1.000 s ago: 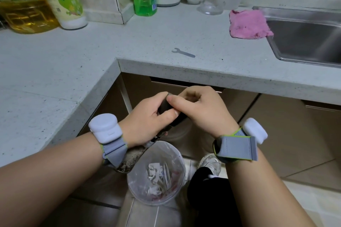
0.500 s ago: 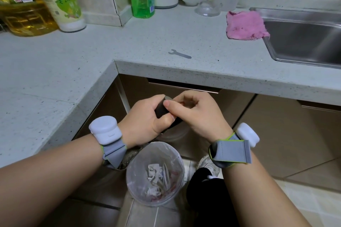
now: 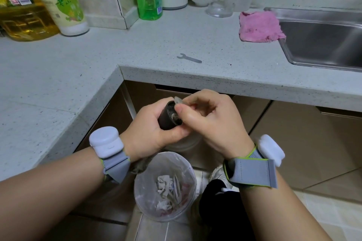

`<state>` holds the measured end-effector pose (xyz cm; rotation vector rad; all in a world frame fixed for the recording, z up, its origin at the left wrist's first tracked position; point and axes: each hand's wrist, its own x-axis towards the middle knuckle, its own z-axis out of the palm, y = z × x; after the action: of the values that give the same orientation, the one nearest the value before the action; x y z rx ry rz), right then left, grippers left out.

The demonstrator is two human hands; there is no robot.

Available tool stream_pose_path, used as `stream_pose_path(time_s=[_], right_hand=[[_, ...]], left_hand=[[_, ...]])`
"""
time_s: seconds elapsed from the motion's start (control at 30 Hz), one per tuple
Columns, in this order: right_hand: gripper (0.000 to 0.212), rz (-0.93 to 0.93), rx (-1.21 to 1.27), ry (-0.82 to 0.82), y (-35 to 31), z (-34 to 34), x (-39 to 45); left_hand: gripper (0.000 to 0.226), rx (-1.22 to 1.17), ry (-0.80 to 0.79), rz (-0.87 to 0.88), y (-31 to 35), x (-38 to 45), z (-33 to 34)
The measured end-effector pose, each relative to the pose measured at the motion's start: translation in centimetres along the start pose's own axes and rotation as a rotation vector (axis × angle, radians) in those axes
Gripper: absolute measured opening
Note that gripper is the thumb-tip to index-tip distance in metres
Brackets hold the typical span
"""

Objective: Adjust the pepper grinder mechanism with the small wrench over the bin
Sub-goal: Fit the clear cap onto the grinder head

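My left hand (image 3: 148, 129) now grips the grinder (image 3: 168, 116) turned open-end up over the bin (image 3: 137, 191), right hand (image 3: 211, 121) pinching a small grey piece at its mouth (wrench (image 3: 189, 58) lies unused on the counter (image 3: 58, 68)), so adjusting hasn't begun.

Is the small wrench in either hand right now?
No. The small wrench lies on the countertop, while the left hand grips the grinder below.

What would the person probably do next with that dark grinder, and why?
Probably reach for the small wrench: it lies unused on the countertop, while the left hand grips the pepper grinder over the bin and the right hand pinches only a small pale piece.
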<state>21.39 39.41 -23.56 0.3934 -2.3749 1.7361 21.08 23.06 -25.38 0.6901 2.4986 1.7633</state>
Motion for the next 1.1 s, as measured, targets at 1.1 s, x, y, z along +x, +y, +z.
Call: stream_pose_path(time_s=[1.1], right_hand=[[0.058,-0.119,0.731,0.091,-0.4,0.0,-0.4]], left_hand=[[0.042,0.688,0.167,0.406,-0.5,0.7,-2.0]])
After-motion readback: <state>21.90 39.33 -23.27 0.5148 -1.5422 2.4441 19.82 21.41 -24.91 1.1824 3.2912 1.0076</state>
